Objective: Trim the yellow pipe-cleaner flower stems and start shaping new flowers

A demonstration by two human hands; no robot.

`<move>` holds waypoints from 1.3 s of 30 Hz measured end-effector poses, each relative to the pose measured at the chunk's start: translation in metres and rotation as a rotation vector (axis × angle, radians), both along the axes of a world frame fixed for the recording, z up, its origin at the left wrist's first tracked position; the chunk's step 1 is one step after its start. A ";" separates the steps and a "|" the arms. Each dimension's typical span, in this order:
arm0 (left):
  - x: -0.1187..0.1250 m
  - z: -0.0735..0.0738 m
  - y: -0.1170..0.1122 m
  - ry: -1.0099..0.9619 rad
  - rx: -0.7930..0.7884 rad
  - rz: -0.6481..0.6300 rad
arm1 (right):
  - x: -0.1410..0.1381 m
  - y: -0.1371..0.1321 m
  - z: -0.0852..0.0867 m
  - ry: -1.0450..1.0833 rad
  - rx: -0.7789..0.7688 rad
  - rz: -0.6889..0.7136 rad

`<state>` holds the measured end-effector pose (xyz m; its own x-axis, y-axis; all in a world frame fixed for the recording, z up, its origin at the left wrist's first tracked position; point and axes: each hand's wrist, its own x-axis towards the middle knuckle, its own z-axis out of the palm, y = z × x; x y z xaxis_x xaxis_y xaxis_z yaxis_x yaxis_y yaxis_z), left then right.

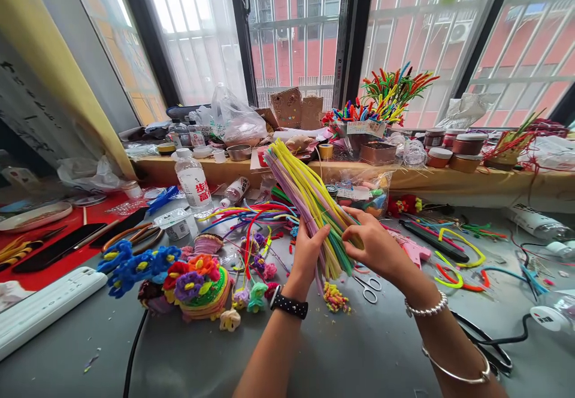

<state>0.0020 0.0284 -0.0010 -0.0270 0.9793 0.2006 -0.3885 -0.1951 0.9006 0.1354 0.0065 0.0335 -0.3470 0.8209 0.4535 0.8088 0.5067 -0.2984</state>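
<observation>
A thick bundle of pipe cleaners (pixel 309 185), in yellow, lilac and green, is held aslant over the grey table. My left hand (pixel 309 251) is closed around its lower part, thumb across the front. At the bundle's right side, the curled fingers and thumb of my right hand (pixel 366 239) close on some of the stems; the fingertips are partly hidden. Below the bundle lie small scissors (pixel 369 289) and a little heap of yellow and red bits (pixel 335 297). Left of my hands are pipe-cleaner flowers (pixel 188 284) in blue, red, orange and purple.
A white bottle (pixel 193 179) stands behind the flowers. Loose coloured stems (pixel 251 213) spread across the table. On the right lie a pink glue gun (pixel 411 248) and a black cable (pixel 485 341). A white power strip (pixel 49 308) lies at left. Jars (pixel 469 144) line the sill.
</observation>
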 end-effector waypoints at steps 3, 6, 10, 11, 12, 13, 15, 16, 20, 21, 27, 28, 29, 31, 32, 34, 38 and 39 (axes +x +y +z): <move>-0.002 0.005 -0.002 -0.054 -0.020 -0.004 | 0.004 -0.002 0.004 0.020 -0.014 0.032; -0.004 0.009 -0.003 -0.089 -0.058 -0.022 | 0.008 -0.005 0.008 0.017 -0.027 0.049; -0.006 0.012 -0.004 -0.090 -0.069 -0.047 | 0.013 -0.007 0.012 -0.010 0.001 0.020; -0.007 0.012 -0.004 -0.090 -0.062 -0.060 | 0.014 -0.006 0.012 -0.019 0.019 -0.006; -0.007 0.012 -0.005 -0.087 -0.056 -0.078 | 0.014 -0.006 0.012 -0.026 0.037 -0.034; -0.008 0.012 -0.005 -0.083 -0.052 -0.093 | 0.015 -0.006 0.013 -0.029 0.051 -0.057; -0.009 0.012 -0.005 -0.072 -0.052 -0.109 | 0.015 -0.006 0.013 -0.027 0.066 -0.065; -0.010 0.012 -0.005 -0.069 -0.055 -0.109 | 0.014 -0.007 0.014 -0.022 0.072 -0.051; -0.010 0.011 -0.005 -0.105 -0.039 -0.130 | 0.004 -0.012 0.017 0.007 0.111 0.002; -0.010 0.011 -0.005 -0.121 -0.029 -0.139 | 0.000 -0.013 0.017 0.006 0.119 0.005; -0.003 0.012 -0.009 -0.164 -0.033 -0.163 | -0.017 -0.015 0.012 -0.015 0.178 -0.087; -0.001 0.012 -0.009 -0.164 -0.043 -0.164 | -0.018 -0.014 0.011 -0.016 0.185 -0.107; 0.000 0.011 -0.010 -0.165 -0.051 -0.165 | -0.019 -0.014 0.010 -0.019 0.188 -0.122; 0.003 0.009 -0.010 -0.165 -0.058 -0.172 | -0.020 -0.013 0.009 -0.034 0.179 -0.142; 0.004 0.008 -0.010 -0.165 -0.054 -0.182 | -0.020 -0.012 0.008 -0.044 0.168 -0.147; 0.006 0.005 -0.010 -0.166 -0.036 -0.187 | -0.018 -0.011 0.007 -0.057 0.142 -0.147; 0.007 0.001 -0.008 -0.170 -0.028 -0.175 | -0.013 -0.008 0.006 -0.063 0.102 -0.115; 0.007 0.000 -0.008 -0.169 -0.035 -0.174 | -0.012 -0.008 0.006 -0.064 0.094 -0.110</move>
<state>0.0094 0.0205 -0.0008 0.1119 0.9784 0.1736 -0.5595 -0.0823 0.8247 0.1232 -0.0014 0.0393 -0.2885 0.8105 0.5098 0.8768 0.4376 -0.1996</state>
